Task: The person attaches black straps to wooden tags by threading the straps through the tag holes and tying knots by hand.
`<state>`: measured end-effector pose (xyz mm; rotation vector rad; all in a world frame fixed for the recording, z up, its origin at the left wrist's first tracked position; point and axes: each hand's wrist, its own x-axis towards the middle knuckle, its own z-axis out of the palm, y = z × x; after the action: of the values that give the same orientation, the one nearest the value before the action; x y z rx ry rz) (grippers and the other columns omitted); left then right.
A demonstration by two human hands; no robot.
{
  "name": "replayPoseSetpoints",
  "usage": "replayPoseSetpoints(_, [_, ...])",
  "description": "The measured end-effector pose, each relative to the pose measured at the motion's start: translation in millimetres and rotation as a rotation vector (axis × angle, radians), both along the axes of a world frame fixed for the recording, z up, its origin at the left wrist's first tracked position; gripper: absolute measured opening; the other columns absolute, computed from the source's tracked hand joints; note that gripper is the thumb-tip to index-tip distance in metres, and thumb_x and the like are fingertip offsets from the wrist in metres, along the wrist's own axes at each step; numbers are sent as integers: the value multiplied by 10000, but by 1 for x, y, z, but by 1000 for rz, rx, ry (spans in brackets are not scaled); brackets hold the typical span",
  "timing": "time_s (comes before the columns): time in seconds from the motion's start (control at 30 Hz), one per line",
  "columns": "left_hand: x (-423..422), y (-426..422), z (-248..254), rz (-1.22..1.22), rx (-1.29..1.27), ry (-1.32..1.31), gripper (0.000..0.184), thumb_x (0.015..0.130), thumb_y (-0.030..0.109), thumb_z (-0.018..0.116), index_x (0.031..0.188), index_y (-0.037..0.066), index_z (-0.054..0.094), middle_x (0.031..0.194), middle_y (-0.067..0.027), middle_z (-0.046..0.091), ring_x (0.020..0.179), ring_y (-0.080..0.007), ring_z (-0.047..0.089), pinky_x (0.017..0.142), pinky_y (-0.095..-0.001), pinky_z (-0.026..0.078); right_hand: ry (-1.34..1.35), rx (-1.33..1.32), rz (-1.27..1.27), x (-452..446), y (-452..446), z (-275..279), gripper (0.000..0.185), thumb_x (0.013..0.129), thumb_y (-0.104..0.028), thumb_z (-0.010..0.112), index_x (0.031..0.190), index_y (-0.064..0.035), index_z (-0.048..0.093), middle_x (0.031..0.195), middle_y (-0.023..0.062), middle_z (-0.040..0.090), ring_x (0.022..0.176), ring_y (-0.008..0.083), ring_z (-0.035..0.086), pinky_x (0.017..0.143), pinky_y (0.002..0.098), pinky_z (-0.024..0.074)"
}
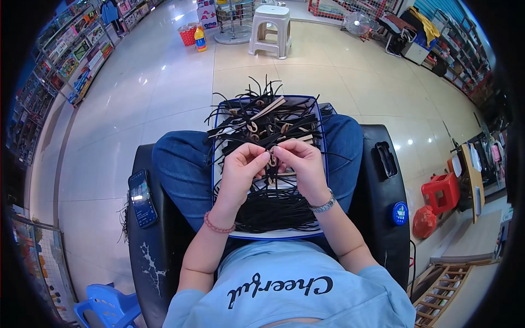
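Note:
Over a white tray with a blue rim (215, 177) on my lap, both my hands meet at a small tan looped piece (272, 159) with black cord. My left hand (244, 167) pinches it from the left, thumb against fingertips. From the right, my right hand (301, 164) pinches the same piece. Black cords and straps with tan loops and strips (268, 112) fill the far part of the tray, some sticking out over its rim. A bundle of thin black cords (265, 210) lies in the near part, below my hands.
A phone (143, 198) lies on the left armrest; a black case (386, 159) and a blue round lid (400, 213) are on the right one. Beyond stand a grey stool (271, 31) and a yellow bottle (200, 41). A red stool (441, 192) is at right.

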<state>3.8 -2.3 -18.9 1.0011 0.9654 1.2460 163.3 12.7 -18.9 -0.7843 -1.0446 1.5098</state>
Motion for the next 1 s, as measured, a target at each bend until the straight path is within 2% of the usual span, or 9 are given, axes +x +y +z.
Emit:
replayPoseSetpoints(0.27, [1, 1, -3, -57, -84, -128, 96, 861, 132, 675, 876, 44, 641, 727, 11, 616, 603, -47, 545, 550, -181, 433, 106, 51, -66, -16, -1, -5, 66, 821, -32, 689, 872, 10, 679, 877, 15, 580, 652, 59, 572, 553, 186, 472])
replayPoseSetpoints(0.47, [-1, 6, -2, -34, -34, -102, 64, 858, 108, 670, 853, 49, 646, 727, 32, 608, 621, -31, 515, 567, -176, 408, 56, -93, -101, -18, -3, -5, 143, 891, -138, 636, 879, -5, 686, 815, 15, 640, 666, 50, 570, 628, 194, 458])
replayPoseSetpoints(0.57, [8, 7, 1, 80, 50, -58, 49, 863, 91, 653, 853, 42, 651, 746, 36, 604, 631, -24, 504, 569, -174, 393, -55, -89, 20, -18, -15, 3, 197, 923, -173, 593, 920, 0, 686, 789, 24, 662, 689, 51, 573, 683, 198, 445])
replayPoseSetpoints(0.63, [9, 10, 0, 113, 54, -54, 49, 866, 81, 641, 864, 34, 653, 757, 36, 601, 636, -23, 503, 571, -174, 389, -100, -77, 261, -8, -18, -9, 216, 935, -159, 566, 998, 16, 675, 787, 36, 662, 762, 67, 585, 745, 208, 436])
replayPoseSetpoints(0.77, [8, 19, 4, 112, 1, -162, 104, 885, 105, 620, 909, 8, 646, 879, -17, 638, 652, -40, 514, 623, -196, 425, -129, -110, 381, -4, -30, -10, 226, 932, -158, 561, 1009, 22, 674, 807, 51, 674, 808, 96, 606, 808, 227, 440])
replayPoseSetpoints(0.8, [4, 21, 5, 80, 53, -89, 110, 908, 114, 588, 939, 13, 620, 928, -56, 649, 662, -62, 535, 640, -224, 457, -110, -126, 410, -4, -33, -14, 226, 930, -158, 564, 1014, 21, 674, 813, 52, 679, 813, 97, 608, 818, 227, 439])
replayPoseSetpoints(0.9, [6, 18, 17, 25, -59, -302, 91, 932, 118, 554, 951, 33, 578, 884, -69, 645, 661, -78, 546, 642, -243, 468, -291, -9, 364, -4, -39, -28, 221, 920, -143, 580, 1048, 12, 671, 821, 47, 696, 796, 96, 621, 798, 225, 456])
replayPoseSetpoints(0.93, [4, 14, 16, -107, -51, -346, 85, 953, 132, 522, 934, 52, 542, 837, -73, 630, 626, -90, 540, 605, -226, 457, -571, 156, 303, 1, -39, -32, 235, 905, -124, 589, 1092, -3, 663, 921, 77, 697, 843, 101, 622, 813, 234, 461])
replayPoseSetpoints(1.0, [5, 8, 14, -98, 41, -236, 84, 964, 131, 500, 935, 55, 522, 785, -52, 615, 578, -54, 489, 540, -186, 402, -521, 321, -14, -1, -38, -28, 259, 889, -110, 603, 1123, -12, 655, 994, 91, 684, 878, 118, 621, 820, 250, 467])
